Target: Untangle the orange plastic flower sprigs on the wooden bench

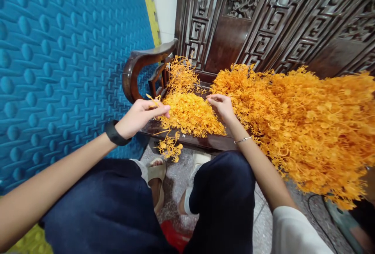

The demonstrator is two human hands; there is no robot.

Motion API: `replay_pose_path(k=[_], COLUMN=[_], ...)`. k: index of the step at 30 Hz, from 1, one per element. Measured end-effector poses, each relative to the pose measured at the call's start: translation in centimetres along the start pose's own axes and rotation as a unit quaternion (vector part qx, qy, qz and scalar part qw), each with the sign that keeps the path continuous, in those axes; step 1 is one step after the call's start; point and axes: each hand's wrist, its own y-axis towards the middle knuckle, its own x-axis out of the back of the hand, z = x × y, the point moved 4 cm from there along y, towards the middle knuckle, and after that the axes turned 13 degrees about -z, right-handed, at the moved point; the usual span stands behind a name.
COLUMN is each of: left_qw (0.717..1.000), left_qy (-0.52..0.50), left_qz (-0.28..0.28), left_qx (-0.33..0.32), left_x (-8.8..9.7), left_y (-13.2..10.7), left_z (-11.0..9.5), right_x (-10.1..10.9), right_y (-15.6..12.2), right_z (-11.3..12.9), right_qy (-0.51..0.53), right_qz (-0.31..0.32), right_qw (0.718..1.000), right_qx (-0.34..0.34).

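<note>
Left hand [149, 110] pinches one orange sprig [149, 97] above the bench [211, 142]; right hand [223, 107], can't tell if gripping; three orange heaps [191, 114] along it!

Table [205, 141]: dark glossy wood; curved armrest [152, 53] beyond the left hand [150, 109]; carved back [225, 43] beyond both hands. Borne on it: one low heap of small orange pieces [193, 115], between the hands; one looser orange bunch [183, 74], behind it; one large orange mass [307, 121], right of the right hand [221, 105], overhanging the front edge.
</note>
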Motion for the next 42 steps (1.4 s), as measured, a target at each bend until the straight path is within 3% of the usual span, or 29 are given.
replay_pose_path(k=[6, 11, 15, 18, 21, 23, 29, 33, 36, 42], left_qw=[0.997, 0.997, 0.998, 0.998, 0.998, 0.998, 0.993, 0.985, 0.985, 0.992], left_qy=[-0.003, -0.001, -0.010, -0.018, -0.027, -0.036, -0.098, -0.097, -0.065, -0.035], left_qz=[0.053, 0.036, 0.023, 0.016, 0.018, 0.019, 0.010, 0.095, 0.136, 0.114], left_qx=[0.056, 0.062, 0.050, 0.055, 0.054, 0.056, 0.071, 0.102, 0.079, 0.044], left_x=[-0.3, 0.1, 0.4, 0.5, 0.4, 0.3, -0.1, -1.4, -2.0, -1.9], left_y=[-0.3, -0.3, -0.2, -0.2, -0.3, -0.3, -0.4, -0.7, -0.8, -0.5], left_z=[0.5, 0.7, 0.6, 0.5, 0.3, 0.1, 0.2, 0.4, 0.2, 0.2], right_x=[-2.2, -3.0, -3.2, -4.2, -5.7, -6.3, -6.8, -6.3, -6.2, -5.8], right_y=[1.4, 2.2, 1.0, -2.2, -6.4, -8.2, -8.8, -8.7, -9.0, -8.8], right_z=[-0.6, -0.7, 1.3, 4.2, 7.1, 8.2, 9.0, 9.8, 10.0, 9.6], right_qy=[-0.026, -0.067, -0.040, 0.040, 0.057, 0.041, 0.107, 0.126, 0.122, 0.113], right_qz=[0.022, 0.028, 0.053, 0.203, 0.394, 0.431, 0.348, 0.304, 0.304, 0.296], right_qw=[0.999, 0.997, 0.998, 0.978, 0.917, 0.902, 0.930, 0.944, 0.944, 0.948], right_qx=[0.028, 0.039, 0.016, -0.031, -0.026, -0.004, -0.044, -0.038, -0.036, -0.028])
